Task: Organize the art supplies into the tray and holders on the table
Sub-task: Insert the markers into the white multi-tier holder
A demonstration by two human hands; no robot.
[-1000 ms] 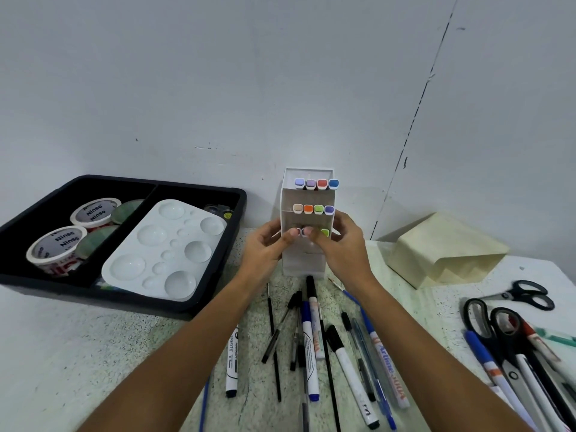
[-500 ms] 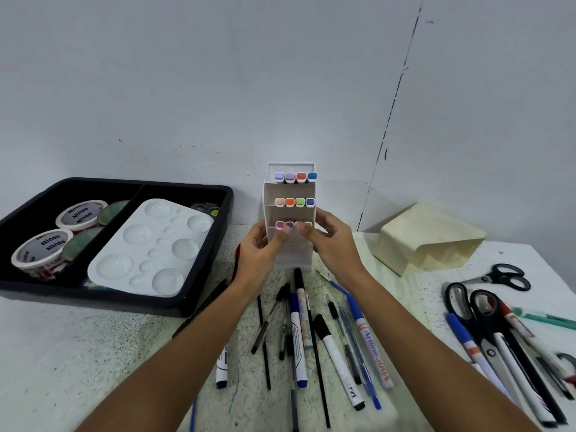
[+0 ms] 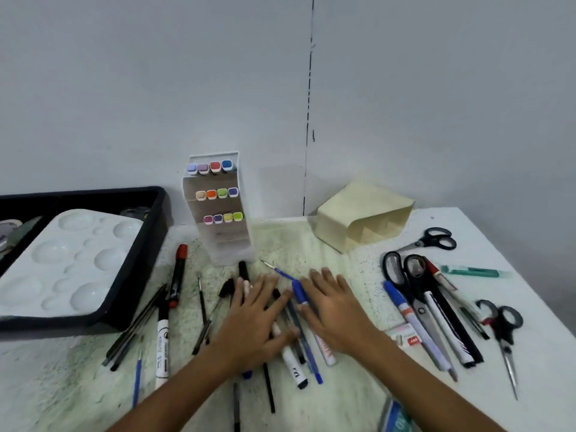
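Note:
A white tiered marker holder with three rows of coloured markers stands against the wall, free of both hands. In front of it lies a pile of pens and markers on the table. My left hand lies flat on the pile with fingers spread. My right hand rests flat on the pile's right side, fingers straight over a blue pen. A black tray at the left holds a white paint palette. A cream holder lies on its side at the back right.
Several scissors and markers lie at the right, with a small eraser and a green cutter. A red-capped marker, a white marker and thin black pens lie beside the tray. The wall is close behind.
Both hands have let go of the marker holder and dropped onto the pen pile in front of it. The view has shifted right, so the tray's tape rolls are mostly out of frame.

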